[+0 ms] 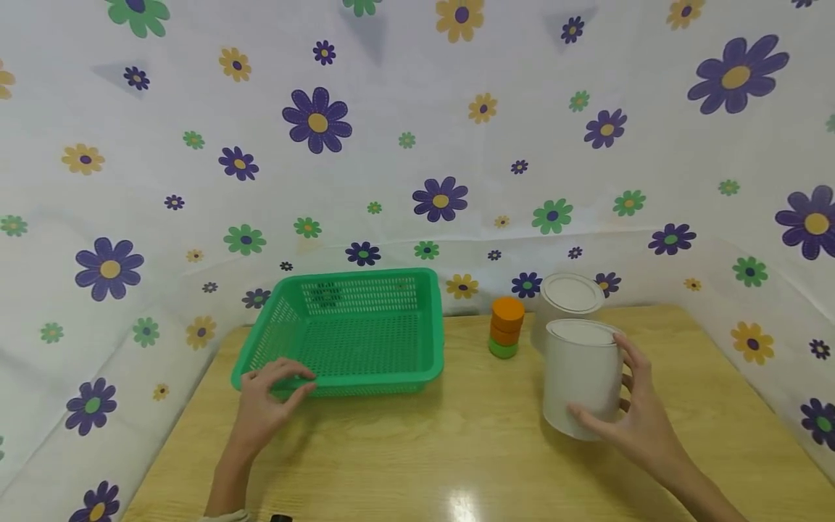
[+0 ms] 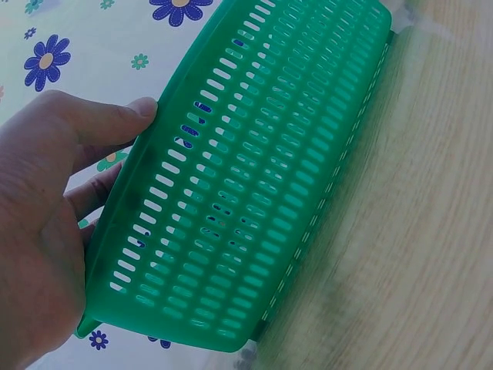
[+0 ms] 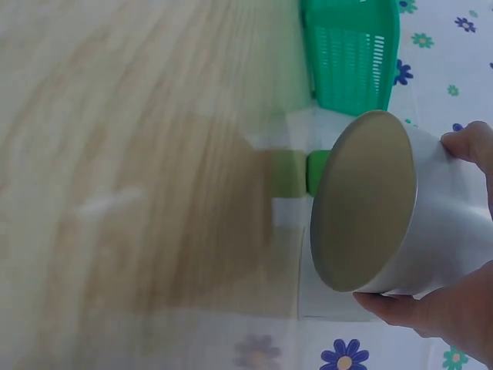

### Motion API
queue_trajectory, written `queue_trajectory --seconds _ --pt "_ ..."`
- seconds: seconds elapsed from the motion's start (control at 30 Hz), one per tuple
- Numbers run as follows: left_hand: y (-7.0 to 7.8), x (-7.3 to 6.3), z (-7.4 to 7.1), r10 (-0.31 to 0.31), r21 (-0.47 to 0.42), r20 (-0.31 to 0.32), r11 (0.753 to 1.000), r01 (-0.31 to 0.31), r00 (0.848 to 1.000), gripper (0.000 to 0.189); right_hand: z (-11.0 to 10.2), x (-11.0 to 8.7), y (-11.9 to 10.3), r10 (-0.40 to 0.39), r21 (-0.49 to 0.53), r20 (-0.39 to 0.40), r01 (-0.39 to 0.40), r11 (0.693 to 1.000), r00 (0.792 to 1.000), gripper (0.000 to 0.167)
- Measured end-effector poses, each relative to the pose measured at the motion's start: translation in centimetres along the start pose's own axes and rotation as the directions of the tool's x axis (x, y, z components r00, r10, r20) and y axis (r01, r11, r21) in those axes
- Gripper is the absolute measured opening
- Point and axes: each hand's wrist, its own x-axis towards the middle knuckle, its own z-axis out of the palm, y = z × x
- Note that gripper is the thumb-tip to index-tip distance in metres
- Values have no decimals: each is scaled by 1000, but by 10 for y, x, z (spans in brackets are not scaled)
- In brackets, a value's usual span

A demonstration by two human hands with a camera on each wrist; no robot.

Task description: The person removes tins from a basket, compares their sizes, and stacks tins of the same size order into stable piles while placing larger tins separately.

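Observation:
My left hand (image 1: 264,406) pinches the near left rim of a green plastic basket (image 1: 430,326). In the left wrist view its thumb lies on the rim of the slotted basket (image 2: 231,169), with fingers behind. On the right, my right hand (image 1: 642,420) grips a white can (image 1: 580,377) around its side. The right wrist view shows the can (image 3: 443,208) is hollow, its open mouth facing down and held above the table. Behind it stands a second white can (image 1: 570,293), partly hidden. Left of the cans is a small stack of round pieces (image 1: 506,326), orange over green.
The wooden table (image 1: 457,449) reaches back to a white cloth (image 1: 391,174) printed with flowers, which also hangs along both sides. A small black object (image 1: 281,518) shows at the near edge of the head view.

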Motion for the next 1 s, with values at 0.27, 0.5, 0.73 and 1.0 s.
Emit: queue_trajectory --seconds 0.27,0.5,0.73,1.0 --pt "-1 -8 3 -20 9 -3 1000 20 1000 26 -5 -9 12 -4 -67 -9 3 998 1000 128" --pt "1 -3 2 -10 26 -4 1000 10 1000 20 -8 -10 15 -62 -127 -36 57 990 997 126" --pt "2 -1 3 -8 22 0 1000 8 1000 21 -9 -16 19 -186 -227 -53 170 959 981 123" --pt "2 0 1 -8 16 -4 1000 8 1000 22 -13 -16 18 -202 -235 -66 182 955 977 117"
